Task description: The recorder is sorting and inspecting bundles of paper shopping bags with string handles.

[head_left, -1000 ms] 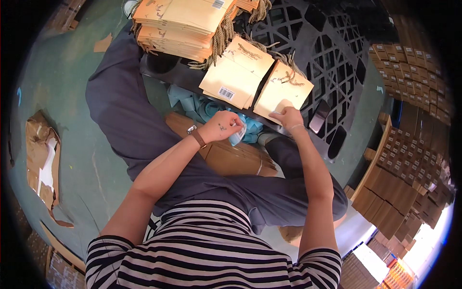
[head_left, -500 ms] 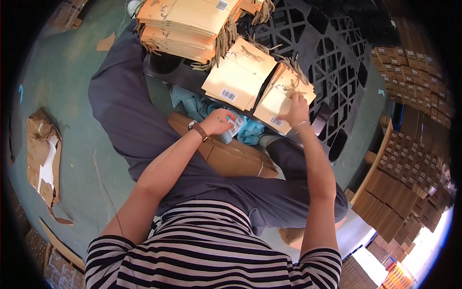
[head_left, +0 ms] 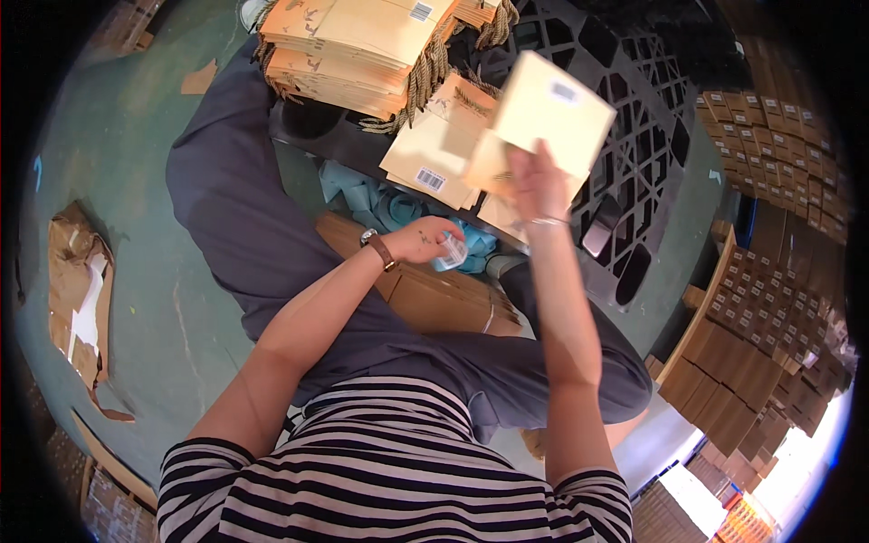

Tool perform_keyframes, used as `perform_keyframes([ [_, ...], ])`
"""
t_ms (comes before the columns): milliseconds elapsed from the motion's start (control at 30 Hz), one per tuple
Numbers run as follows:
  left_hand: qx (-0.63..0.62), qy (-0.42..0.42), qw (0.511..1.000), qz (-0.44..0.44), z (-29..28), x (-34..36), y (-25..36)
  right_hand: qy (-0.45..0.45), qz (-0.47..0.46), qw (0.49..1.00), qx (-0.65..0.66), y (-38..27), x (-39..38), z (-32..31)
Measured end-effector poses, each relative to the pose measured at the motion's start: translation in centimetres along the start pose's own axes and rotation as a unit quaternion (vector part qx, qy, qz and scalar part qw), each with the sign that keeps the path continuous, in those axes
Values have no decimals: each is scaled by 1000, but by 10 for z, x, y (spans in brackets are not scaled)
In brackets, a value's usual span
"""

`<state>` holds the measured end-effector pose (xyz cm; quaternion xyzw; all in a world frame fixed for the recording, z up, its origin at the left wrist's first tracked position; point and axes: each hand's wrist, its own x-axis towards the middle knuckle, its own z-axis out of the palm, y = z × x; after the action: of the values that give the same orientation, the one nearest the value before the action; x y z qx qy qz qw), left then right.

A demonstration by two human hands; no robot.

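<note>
My right hand [head_left: 540, 184] grips a cream paper bag [head_left: 561, 95] with a barcode label on it, lifted and slightly blurred. It hangs above the right pile of bags [head_left: 502, 215], mostly covering it. Just left of that, a low pile of paper bags [head_left: 425, 154] with a barcode label and rope handles lies on the black plastic pallet [head_left: 665, 154]. Between the fingers of my left hand [head_left: 424, 241] is a small sheet of labels [head_left: 451, 252], near the front edge of the pallet.
A tall stack of paper bags [head_left: 353, 36] with rope handles stands at the far left of the pallet. Light-blue strips [head_left: 348, 190] and flattened cardboard [head_left: 434, 303] lie before my crossed legs. Torn brown paper [head_left: 77, 299] is on the floor at left; stacked cartons [head_left: 769, 281] stand right.
My right hand has raised a paper bag from the right pile, moving up and left with it. My left hand has shifted slightly right and down, still holding the label sheet.
</note>
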<state>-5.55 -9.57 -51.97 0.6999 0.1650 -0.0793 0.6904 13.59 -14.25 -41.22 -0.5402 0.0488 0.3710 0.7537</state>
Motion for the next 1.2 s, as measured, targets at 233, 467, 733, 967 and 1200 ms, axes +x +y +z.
perform_keyframes([
  [233,-130,-61,989,-28,1,1,15,4,173,976,130,112,42,38],
  [467,-250,89,964,-23,-2,-3,37,-149,41,867,-474,41,-16,-17],
  [733,-65,113,990,-52,4,1,39,-175,90,871,-450,12,-43,-72],
  [967,-77,126,984,-98,7,-2,26,-96,-1,805,-585,-5,14,-163],
  [1200,68,89,994,-1,10,-7,11,-25,29,675,-737,14,9,-138],
])
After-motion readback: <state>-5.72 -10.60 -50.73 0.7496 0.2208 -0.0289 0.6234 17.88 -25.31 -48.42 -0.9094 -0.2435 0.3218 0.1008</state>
